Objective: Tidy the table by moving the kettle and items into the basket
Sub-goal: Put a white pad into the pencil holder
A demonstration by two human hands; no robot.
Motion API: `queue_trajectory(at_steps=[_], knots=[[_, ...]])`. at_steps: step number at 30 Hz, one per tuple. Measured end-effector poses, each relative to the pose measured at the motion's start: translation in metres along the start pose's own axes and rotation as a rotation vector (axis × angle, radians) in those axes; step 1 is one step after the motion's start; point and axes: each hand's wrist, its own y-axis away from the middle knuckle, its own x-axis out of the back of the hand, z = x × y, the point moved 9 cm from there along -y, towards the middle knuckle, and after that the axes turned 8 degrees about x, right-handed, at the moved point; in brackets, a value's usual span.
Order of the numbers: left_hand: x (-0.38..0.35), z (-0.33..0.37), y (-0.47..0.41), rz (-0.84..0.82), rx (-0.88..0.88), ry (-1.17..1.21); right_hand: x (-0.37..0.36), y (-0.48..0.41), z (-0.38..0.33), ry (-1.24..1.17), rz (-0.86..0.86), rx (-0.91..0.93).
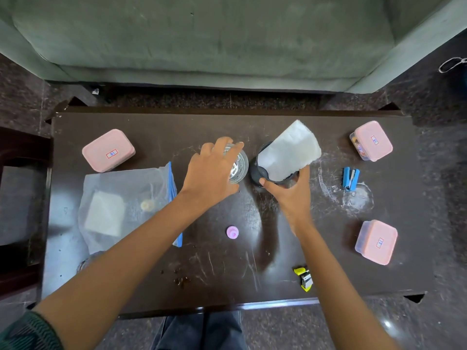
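My right hand (pixel 290 195) grips the black round plastic pot (pixel 256 173) mid-way across the dark scratched bench (pixel 151 127), white folded cloth (pixel 288 152) poking out; left hand (pixel 212 170) just beside it clutches the clear glass jar (pixel 240 168) from above; no basket in view.

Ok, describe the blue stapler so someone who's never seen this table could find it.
On the dark table, go to the right end. The blue stapler lies between the far pink-lidded box and the near pink-lidded box, slightly inward of both. The only other stapler, the yellow stapler, sits by the table's near edge.
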Motion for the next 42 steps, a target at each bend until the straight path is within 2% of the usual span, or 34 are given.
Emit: queue_trajectory(at_steps=[3, 7, 9, 24, 35, 42], knots=[[-0.001, -0.009, 0.008, 0.023, 0.031, 0.124, 0.001, 0.006, 0.003, -0.022, -0.009, -0.009], [-0.015, -0.029, 0.016, -0.045, 0.188, 0.464, -0.002, 0.001, 0.001, -0.016, -0.028, 0.003], [-0.019, -0.034, 0.014, -0.05, 0.216, 0.537, -0.005, -0.002, 0.0, -0.014, -0.052, 0.002], [-0.021, -0.031, 0.019, -0.023, 0.207, 0.542, -0.011, -0.001, 0.001, 0.022, -0.089, -0.026], [-0.018, -0.028, 0.014, -0.011, 0.168, 0.492, -0.013, 0.006, 0.0, 0.04, -0.05, -0.037], [-0.017, -0.031, 0.02, -0.059, 0.147, 0.542, -0.015, 0.013, 0.002, 0.001, -0.085, -0.098]])
